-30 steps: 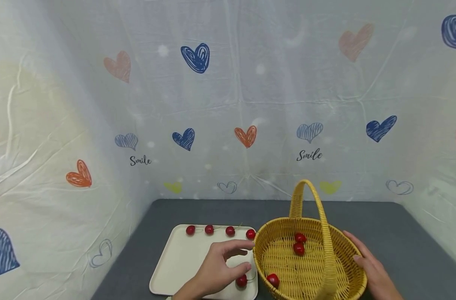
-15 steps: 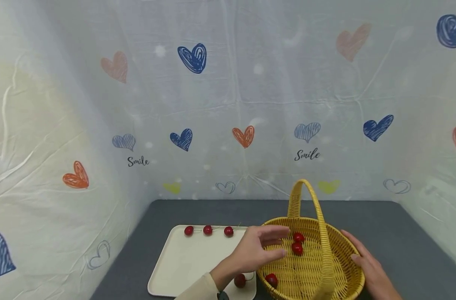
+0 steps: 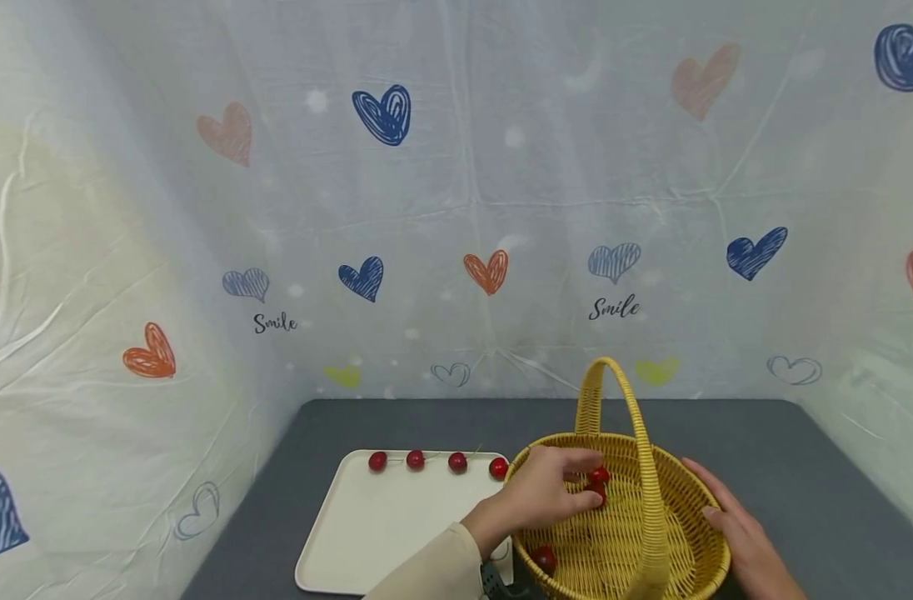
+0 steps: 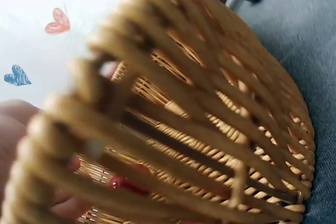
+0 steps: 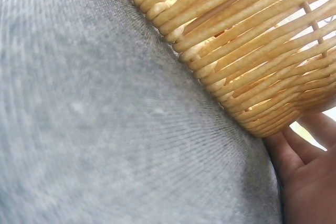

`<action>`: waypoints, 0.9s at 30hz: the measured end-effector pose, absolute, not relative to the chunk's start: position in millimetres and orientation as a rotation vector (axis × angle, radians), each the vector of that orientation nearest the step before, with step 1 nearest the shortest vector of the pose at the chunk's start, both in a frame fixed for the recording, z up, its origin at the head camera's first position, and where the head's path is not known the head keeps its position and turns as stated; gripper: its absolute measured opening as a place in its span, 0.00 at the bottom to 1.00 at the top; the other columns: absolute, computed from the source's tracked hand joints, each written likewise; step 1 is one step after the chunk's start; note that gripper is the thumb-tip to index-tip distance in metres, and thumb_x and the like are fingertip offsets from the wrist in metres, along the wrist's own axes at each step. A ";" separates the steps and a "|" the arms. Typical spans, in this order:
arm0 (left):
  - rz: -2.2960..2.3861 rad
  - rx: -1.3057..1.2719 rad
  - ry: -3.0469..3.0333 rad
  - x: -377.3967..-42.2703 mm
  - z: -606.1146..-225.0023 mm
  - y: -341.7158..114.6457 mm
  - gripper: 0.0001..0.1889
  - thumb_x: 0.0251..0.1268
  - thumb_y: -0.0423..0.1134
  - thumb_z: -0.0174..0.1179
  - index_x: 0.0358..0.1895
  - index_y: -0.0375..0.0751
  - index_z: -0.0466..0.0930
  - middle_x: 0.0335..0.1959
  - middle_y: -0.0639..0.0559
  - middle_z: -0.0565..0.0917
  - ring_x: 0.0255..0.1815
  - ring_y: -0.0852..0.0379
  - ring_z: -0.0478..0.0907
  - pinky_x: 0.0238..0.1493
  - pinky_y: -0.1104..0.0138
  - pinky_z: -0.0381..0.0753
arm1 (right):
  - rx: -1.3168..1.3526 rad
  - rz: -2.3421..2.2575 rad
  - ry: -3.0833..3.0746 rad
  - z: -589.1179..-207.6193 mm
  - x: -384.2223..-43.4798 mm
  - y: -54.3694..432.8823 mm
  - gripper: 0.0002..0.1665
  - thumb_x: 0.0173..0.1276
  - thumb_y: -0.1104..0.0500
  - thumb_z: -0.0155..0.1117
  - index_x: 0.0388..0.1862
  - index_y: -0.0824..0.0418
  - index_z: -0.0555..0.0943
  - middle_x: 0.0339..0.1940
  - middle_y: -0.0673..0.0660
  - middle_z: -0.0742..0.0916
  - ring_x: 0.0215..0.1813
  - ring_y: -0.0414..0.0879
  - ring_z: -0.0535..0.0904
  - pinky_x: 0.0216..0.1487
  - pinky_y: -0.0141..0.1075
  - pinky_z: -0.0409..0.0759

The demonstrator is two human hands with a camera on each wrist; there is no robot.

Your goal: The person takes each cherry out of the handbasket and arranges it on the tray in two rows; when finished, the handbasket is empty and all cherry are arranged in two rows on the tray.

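Observation:
A yellow wicker basket [image 3: 576, 525] with a tall arched handle stands at the right on the dark table. My left hand [image 3: 539, 496] reaches over its left rim, thumb and fingers spread apart. The fingertips are right at two red cherries [image 3: 598, 475] lying together inside. Another cherry [image 3: 544, 559] rests in the basket near the left wall. In the left wrist view the weave covers most of the hand [image 4: 16, 124], and a cherry [image 4: 126, 183] shows through a gap. My right hand [image 3: 741, 529] holds the basket's right side, thumb at the rim.
Left of the basket lies a cream tray [image 3: 374, 533] with several stemmed cherries [image 3: 415, 460] in a row along its far edge. The left forearm crosses the tray's near right corner. A white cloth [image 3: 441, 167] with printed hearts hangs behind the table.
My left hand has moved right, from above the tray into the basket, up to the two cherries. Its forearm now covers the tray's near cherry. The right hand stays on the basket.

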State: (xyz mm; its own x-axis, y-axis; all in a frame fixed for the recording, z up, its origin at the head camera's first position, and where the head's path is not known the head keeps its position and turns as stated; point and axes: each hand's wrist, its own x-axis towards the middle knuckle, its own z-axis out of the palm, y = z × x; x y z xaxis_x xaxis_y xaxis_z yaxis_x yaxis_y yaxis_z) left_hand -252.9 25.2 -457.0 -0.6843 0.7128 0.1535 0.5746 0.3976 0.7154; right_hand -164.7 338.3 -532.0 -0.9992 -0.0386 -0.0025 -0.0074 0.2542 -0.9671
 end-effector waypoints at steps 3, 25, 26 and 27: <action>1.028 1.184 2.547 -253.8 -457.7 29.5 0.27 0.79 0.43 0.70 0.76 0.47 0.80 0.71 0.57 0.86 0.64 0.65 0.86 0.58 0.76 0.84 | -0.047 -1.918 2.443 -531.9 -165.3 339.0 0.37 0.95 0.46 0.35 0.94 0.52 0.45 0.86 0.65 0.57 0.57 0.27 0.83 0.46 0.43 0.92; 0.447 1.458 2.602 -253.8 -463.1 40.7 0.07 0.76 0.43 0.72 0.52 0.55 0.90 0.46 0.67 0.88 0.43 0.76 0.79 0.44 0.82 0.78 | -0.078 -1.907 2.469 -530.4 -163.0 337.2 0.36 0.95 0.48 0.35 0.94 0.55 0.45 0.84 0.57 0.60 0.58 0.25 0.81 0.45 0.41 0.92; 0.445 1.466 2.602 -253.1 -463.0 40.8 0.06 0.76 0.41 0.72 0.51 0.54 0.90 0.44 0.66 0.89 0.40 0.76 0.78 0.42 0.82 0.77 | -0.076 -1.903 2.467 -529.8 -163.1 336.9 0.37 0.95 0.48 0.35 0.94 0.55 0.44 0.85 0.58 0.59 0.58 0.24 0.81 0.46 0.41 0.92; 0.440 1.480 2.601 -252.5 -463.0 41.1 0.06 0.76 0.40 0.72 0.51 0.54 0.90 0.43 0.65 0.89 0.37 0.76 0.77 0.40 0.83 0.76 | -0.070 -1.912 2.457 -529.3 -163.4 336.4 0.37 0.95 0.48 0.35 0.94 0.55 0.44 0.85 0.58 0.59 0.58 0.24 0.81 0.46 0.41 0.92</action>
